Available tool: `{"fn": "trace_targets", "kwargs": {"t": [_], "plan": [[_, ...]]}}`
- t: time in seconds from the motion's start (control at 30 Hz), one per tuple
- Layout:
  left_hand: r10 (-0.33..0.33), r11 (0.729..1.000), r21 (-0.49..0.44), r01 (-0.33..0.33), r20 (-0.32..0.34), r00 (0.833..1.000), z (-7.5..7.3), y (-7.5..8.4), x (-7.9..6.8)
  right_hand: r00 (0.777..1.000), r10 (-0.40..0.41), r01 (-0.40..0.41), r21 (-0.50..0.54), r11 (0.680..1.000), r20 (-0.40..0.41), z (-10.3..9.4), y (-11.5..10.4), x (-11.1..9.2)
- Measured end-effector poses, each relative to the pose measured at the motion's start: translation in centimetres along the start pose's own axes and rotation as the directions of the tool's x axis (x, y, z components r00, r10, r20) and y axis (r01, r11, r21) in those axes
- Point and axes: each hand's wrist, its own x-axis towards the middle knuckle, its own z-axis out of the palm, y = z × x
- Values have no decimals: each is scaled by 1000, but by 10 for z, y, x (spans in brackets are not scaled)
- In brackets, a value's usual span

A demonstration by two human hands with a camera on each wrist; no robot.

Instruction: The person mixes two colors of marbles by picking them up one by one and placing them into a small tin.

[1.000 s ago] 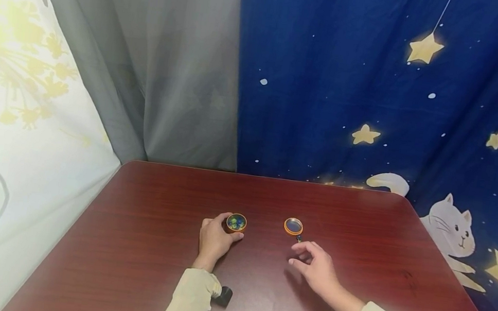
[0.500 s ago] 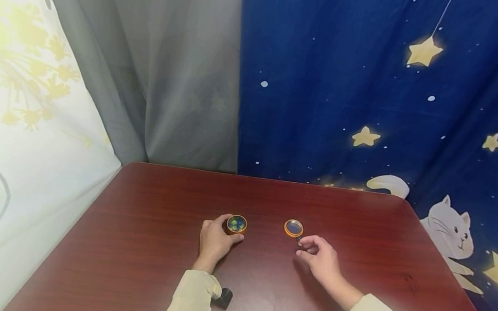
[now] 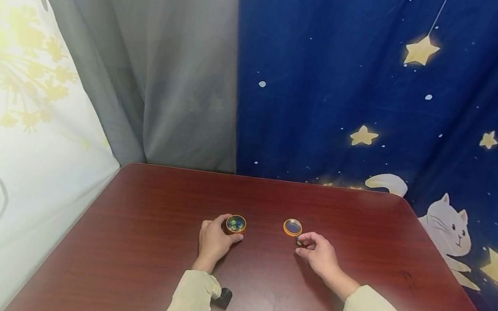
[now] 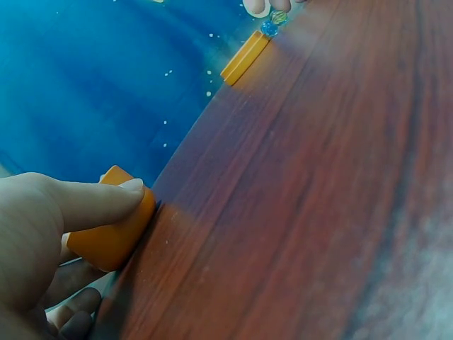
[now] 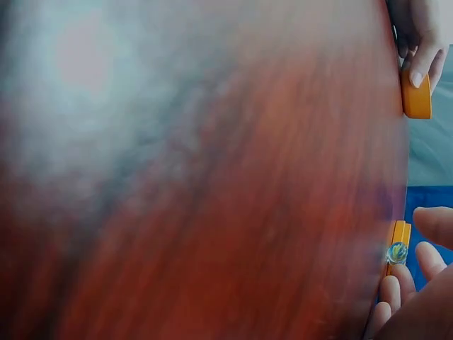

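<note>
My left hand point(image 3: 214, 238) grips a small round orange tin point(image 4: 117, 241) standing on the table, thumb on its near side. Through its open top, several blue and yellow-green glass marbles point(image 3: 236, 223) show. Right of it lies an orange ring-shaped lid point(image 3: 292, 227) with a see-through middle. Just in front of the lid, a blue glass marble point(image 4: 269, 28) and a yellowish one point(image 4: 279, 17) sit close together. My right hand point(image 3: 320, 256) is beside them with loosely bent fingers, fingertips right at the marbles. In the right wrist view its thumb point(image 5: 435, 225) stands apart from the fingers.
The dark red wooden table point(image 3: 170, 192) has rounded far corners. Behind it hang a grey curtain point(image 3: 194, 66) and a blue curtain point(image 3: 314, 80) with stars and a cat. A black piece point(image 3: 224, 298) sits at the left cuff.
My right hand has moved slightly forward, its fingertips now beside the marbles near the lid. The left hand and tin have stayed put.
</note>
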Motion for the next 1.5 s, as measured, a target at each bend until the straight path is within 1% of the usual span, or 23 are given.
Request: {"fn": "trace_targets", "kwargs": {"t": [0.13, 0.43, 0.6, 0.8, 1.0, 1.2, 1.5], "plan": [[-3, 1000, 1, 3, 9, 1000, 1, -1, 0, 1000, 4, -4, -17, 1000, 11, 0, 0, 1], [-7, 1000, -3, 7, 12, 1000, 2, -1, 0, 1000, -14, 16, -81, 997, 26, -1, 1, 5], [-3, 1000, 3, 3, 11, 1000, 1, -1, -1, 999, -4, 7, -79, 997, 40, -1, 1, 6], [-15, 1000, -5, 15, 11, 1000, -1, -1, -1, 997, -14, 20, -81, 997, 77, 0, 2, 6], [-6, 1000, 3, 6, 9, 1000, -1, -1, -1, 994, -3, 12, -87, 996, 107, -1, 2, 10], [-4, 1000, 2, 4, 12, 1000, 0, 0, -1, 994, 0, 13, -120, 993, 109, -1, 1, 13], [-5, 1000, -7, 5, 10, 1000, -1, 1, 0, 994, -26, 44, -158, 986, 108, -2, 2, 13]]}}
